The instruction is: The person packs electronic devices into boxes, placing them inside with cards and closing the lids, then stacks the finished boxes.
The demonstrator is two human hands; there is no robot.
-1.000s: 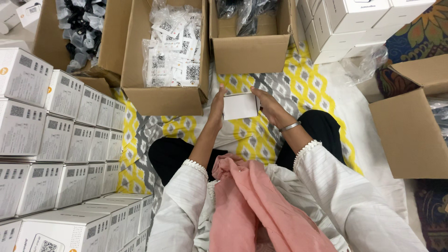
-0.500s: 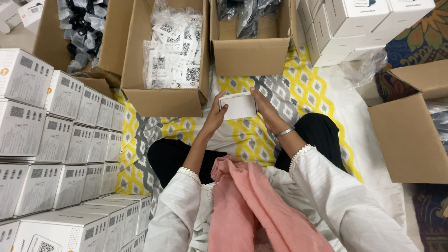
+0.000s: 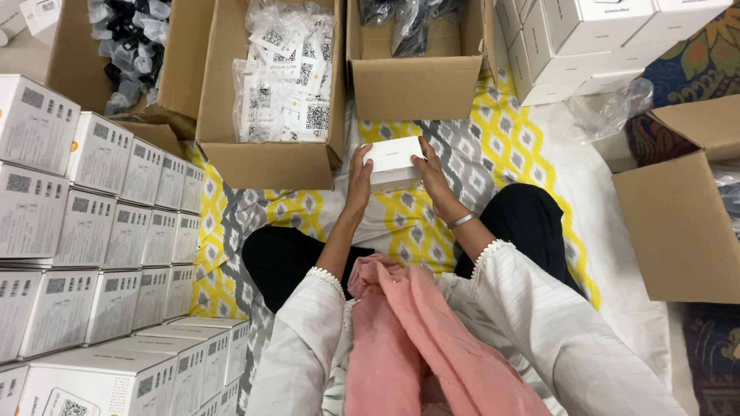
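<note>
I hold a small white box [image 3: 393, 160] in front of me with both hands, above my lap and the patterned cloth. My left hand [image 3: 358, 176] grips its left side, fingers curled along the edge. My right hand [image 3: 432, 174] holds the right side, with a silver bangle at the wrist. The box's lid faces up and looks closed. A pink scarf [image 3: 416, 331] hangs down my front between my white sleeves.
A cardboard box of small bagged white packets [image 3: 266, 166] stands ahead left, and another with dark bagged items [image 3: 416, 85] ahead. Stacks of white boxes [image 3: 92, 231] fill the left side; more white boxes [image 3: 586, 46] sit far right. A brown carton [image 3: 678, 223] is at right.
The white box has turned in my hands from a flatter, lifted pose to resting lid-up between both palms. My hands stayed in about the same spot.
</note>
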